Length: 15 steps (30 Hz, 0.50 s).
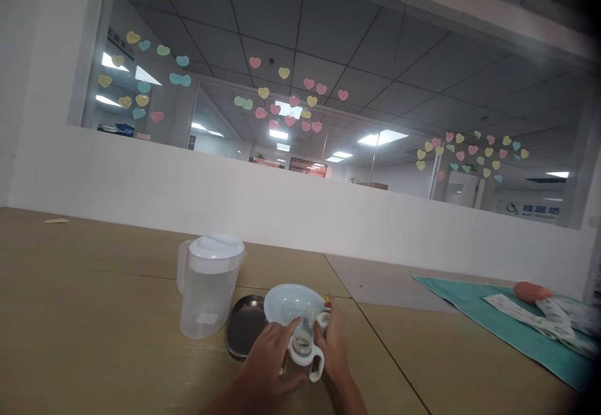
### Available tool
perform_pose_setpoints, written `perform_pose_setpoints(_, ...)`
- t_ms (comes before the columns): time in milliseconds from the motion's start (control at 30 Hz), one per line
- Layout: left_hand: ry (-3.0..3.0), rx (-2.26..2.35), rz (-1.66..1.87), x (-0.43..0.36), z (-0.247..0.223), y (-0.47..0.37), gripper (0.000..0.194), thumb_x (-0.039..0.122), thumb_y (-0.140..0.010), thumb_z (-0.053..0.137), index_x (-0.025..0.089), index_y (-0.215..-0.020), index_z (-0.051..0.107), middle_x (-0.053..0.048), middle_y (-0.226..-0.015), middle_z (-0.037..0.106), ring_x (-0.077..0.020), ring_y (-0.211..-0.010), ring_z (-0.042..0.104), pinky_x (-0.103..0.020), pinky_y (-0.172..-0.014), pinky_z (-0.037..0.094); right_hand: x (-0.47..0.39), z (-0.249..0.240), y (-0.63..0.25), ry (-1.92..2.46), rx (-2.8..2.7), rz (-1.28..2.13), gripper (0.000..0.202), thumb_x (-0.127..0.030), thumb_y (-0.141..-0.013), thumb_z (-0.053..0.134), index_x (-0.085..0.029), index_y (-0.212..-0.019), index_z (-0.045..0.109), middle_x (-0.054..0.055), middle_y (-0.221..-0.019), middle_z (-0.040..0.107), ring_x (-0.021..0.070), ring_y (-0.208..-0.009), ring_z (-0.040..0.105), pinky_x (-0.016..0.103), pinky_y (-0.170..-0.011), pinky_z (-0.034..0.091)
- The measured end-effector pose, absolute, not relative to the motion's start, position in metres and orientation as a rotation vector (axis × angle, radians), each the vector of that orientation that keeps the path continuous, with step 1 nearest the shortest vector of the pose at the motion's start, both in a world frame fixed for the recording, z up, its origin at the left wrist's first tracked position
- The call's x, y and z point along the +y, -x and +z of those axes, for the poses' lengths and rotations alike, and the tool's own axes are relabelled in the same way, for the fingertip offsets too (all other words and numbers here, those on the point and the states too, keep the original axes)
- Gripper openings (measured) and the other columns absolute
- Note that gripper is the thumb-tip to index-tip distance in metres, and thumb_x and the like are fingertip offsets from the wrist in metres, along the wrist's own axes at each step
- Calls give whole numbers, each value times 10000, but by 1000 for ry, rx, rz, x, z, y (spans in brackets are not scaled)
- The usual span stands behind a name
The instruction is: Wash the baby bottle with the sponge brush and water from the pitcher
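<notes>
My left hand (268,355) is closed around a small clear bottle with a white collar and a loop handle (317,366). Its round mouth faces up, uncovered. Just beyond the bottle, my right hand (334,343) grips a small white round piece, perhaps a cap (323,320), between thumb and fingers. A pale blue bowl (277,299) sits right behind both hands, with something clear inside that I cannot make out. Left of the bowl lies a dark metal dish (245,327), partly covered by my left hand.
A clear plastic pitcher (206,302) with a white lid stands left of the dish. On the right, a teal cloth (498,327) carries a patterned white cloth (521,321) and an orange-red item (532,292). A white wall with a window (338,121) borders the brown table (117,315).
</notes>
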<state>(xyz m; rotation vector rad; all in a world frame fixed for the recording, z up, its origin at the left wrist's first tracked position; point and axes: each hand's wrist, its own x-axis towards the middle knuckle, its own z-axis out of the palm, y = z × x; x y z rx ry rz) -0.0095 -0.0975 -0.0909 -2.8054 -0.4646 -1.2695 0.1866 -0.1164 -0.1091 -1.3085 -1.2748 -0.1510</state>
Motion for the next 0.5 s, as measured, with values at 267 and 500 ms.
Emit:
perform_pose_setpoints(267,2702,-465,-1506,-83,-85,25,763,608,-778,536,190,-1379,317,-106,-1080,606,-265,-966,573,-387,-875,437,-115,-111,-187,1435,-1228,-131,461,-480,-807,515,-203,-1175,500,60,-963,619,241,-901,601,330,-777,455)
perform_pose_setpoints(500,1475,-1348,-2143,-39,-63,87,570,518,-792,535,134,-1205,452,-137,-1127,481,-319,-1110,432,-497,-979,309,-118,-106,-185,1459,-1470,-287,341,-483,-878,409,-231,-745,597,55,-793,631,237,-812,572,350,-756,404)
